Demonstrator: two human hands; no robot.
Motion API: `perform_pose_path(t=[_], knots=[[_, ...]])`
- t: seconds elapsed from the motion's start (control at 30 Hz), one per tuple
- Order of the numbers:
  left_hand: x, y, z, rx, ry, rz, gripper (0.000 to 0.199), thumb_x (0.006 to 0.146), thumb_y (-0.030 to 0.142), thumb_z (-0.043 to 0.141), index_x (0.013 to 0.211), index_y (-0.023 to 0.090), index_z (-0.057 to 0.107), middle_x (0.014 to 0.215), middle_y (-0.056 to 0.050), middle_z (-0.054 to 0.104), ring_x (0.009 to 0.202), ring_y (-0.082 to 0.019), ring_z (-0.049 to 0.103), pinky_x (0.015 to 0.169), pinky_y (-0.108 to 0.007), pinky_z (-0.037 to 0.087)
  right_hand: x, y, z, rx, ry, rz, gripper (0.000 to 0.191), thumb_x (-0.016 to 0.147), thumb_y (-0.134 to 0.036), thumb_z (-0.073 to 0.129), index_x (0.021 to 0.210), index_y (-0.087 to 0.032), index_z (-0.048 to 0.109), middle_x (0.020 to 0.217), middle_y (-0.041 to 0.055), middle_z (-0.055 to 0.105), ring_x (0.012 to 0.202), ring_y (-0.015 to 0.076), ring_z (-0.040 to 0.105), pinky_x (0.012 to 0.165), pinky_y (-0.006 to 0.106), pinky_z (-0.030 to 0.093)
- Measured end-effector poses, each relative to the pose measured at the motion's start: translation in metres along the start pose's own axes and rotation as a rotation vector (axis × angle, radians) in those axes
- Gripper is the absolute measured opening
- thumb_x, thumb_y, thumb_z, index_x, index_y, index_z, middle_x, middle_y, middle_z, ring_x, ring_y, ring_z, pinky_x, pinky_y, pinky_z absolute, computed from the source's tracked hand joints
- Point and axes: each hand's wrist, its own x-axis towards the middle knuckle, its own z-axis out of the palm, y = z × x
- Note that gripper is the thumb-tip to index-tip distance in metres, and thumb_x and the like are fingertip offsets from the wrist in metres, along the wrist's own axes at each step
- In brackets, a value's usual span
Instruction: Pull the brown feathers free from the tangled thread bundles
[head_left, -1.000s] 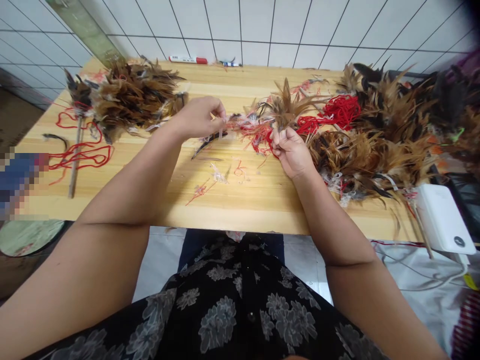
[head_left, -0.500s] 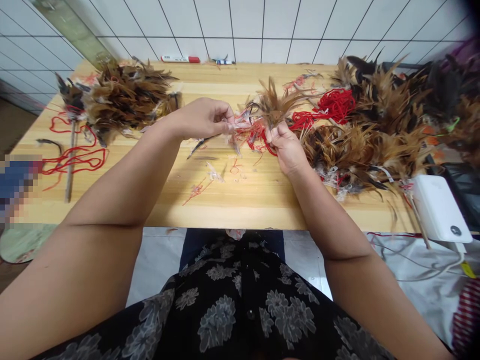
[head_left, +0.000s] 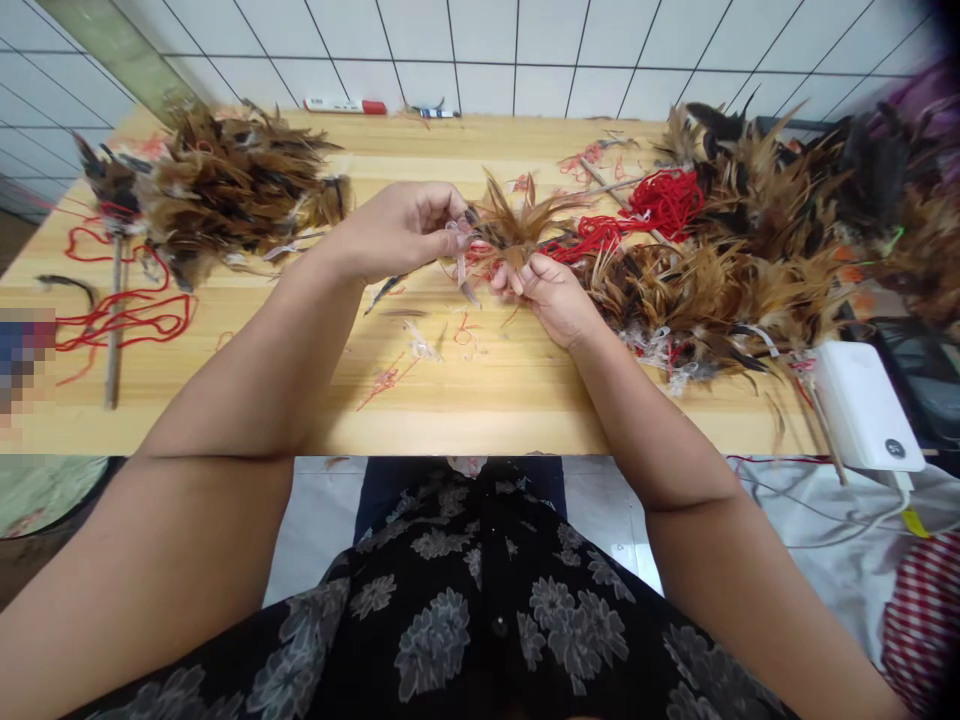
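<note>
Over the middle of the table my right hand [head_left: 551, 290] is closed round the base of a small bunch of brown feathers [head_left: 521, 218], whose tips fan out upward. My left hand [head_left: 427, 230] pinches a thin whitish strip [head_left: 462, 265] just left of the bunch; its far end hangs below my fingertips. Whether the strip is joined to the feathers is hidden by the fingers. Red cord [head_left: 592, 240] runs behind the bunch to a tangled red heap [head_left: 667, 203] on the right.
Brown feather bundles lie on the left [head_left: 232, 190] and right [head_left: 720, 290] of the wooden table [head_left: 450, 420]. A stick [head_left: 114, 330] crosses loose red cord at left. A white power bank [head_left: 866, 405] sits near the right edge. A red-capped marker [head_left: 345, 106] lies by the tiled wall.
My right hand has brought the feather bunch left, closer to my left hand. My left fingers have closed in beside the bunch. The view has shifted slightly.
</note>
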Motion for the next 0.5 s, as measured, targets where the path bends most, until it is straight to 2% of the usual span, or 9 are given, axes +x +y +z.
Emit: perform_pose_path(t=[0.07, 0.17, 0.3, 0.4, 0.5], knots=[[-0.003, -0.007, 0.002, 0.009, 0.029, -0.008, 0.082, 0.099, 0.101, 0.093, 0.107, 0.025, 0.062, 0.099, -0.006, 0.078, 0.102, -0.027, 0.072, 0.096, -0.046, 0.062, -0.002, -0.005, 0.001, 0.039, 0.037, 0.037, 0.058, 0.11, -0.048, 0.096, 0.082, -0.026, 0.051, 0.094, -0.0008, 0.069, 0.085, 0.0131, 0.062, 0.084, 0.029, 0.058], [-0.007, -0.018, 0.004, 0.01, 0.061, -0.002, 0.075, 0.105, 0.095, 0.092, 0.113, 0.025, 0.067, 0.1, -0.004, 0.079, 0.105, -0.026, 0.075, 0.096, -0.045, 0.063, -0.002, -0.012, -0.001, 0.076, 0.125, 0.04, 0.057, 0.109, -0.037, 0.094, 0.083, -0.027, 0.045, 0.09, -0.0025, 0.063, 0.079, 0.012, 0.057, 0.078, 0.027, 0.057], [-0.014, -0.029, 0.003, 0.012, 0.113, -0.028, 0.07, 0.102, 0.093, 0.092, 0.119, 0.028, 0.074, 0.103, -0.007, 0.082, 0.108, -0.033, 0.082, 0.091, -0.048, 0.063, -0.001, -0.018, -0.005, 0.073, 0.205, 0.027, 0.056, 0.104, -0.032, 0.094, 0.085, -0.028, 0.042, 0.088, -0.0018, 0.059, 0.082, 0.0151, 0.056, 0.071, 0.026, 0.055], [-0.021, -0.037, -0.004, 0.03, 0.151, -0.063, 0.071, 0.098, 0.093, 0.091, 0.117, 0.027, 0.074, 0.104, -0.009, 0.083, 0.106, -0.034, 0.082, 0.086, -0.048, 0.061, -0.003, -0.018, -0.009, 0.084, 0.213, 0.04, 0.054, 0.098, -0.029, 0.096, 0.085, -0.028, 0.043, 0.088, -0.002, 0.063, 0.08, 0.0152, 0.053, 0.069, 0.025, 0.054], [-0.028, -0.049, -0.014, 0.096, 0.2, -0.109, 0.067, 0.101, 0.09, 0.088, 0.114, 0.026, 0.075, 0.094, -0.006, 0.079, 0.1, -0.03, 0.077, 0.085, -0.046, 0.058, -0.004, -0.017, -0.013, 0.107, 0.191, 0.029, 0.054, 0.097, -0.027, 0.096, 0.084, -0.027, 0.043, 0.088, -0.003, 0.064, 0.075, 0.0128, 0.049, 0.07, 0.024, 0.053]])
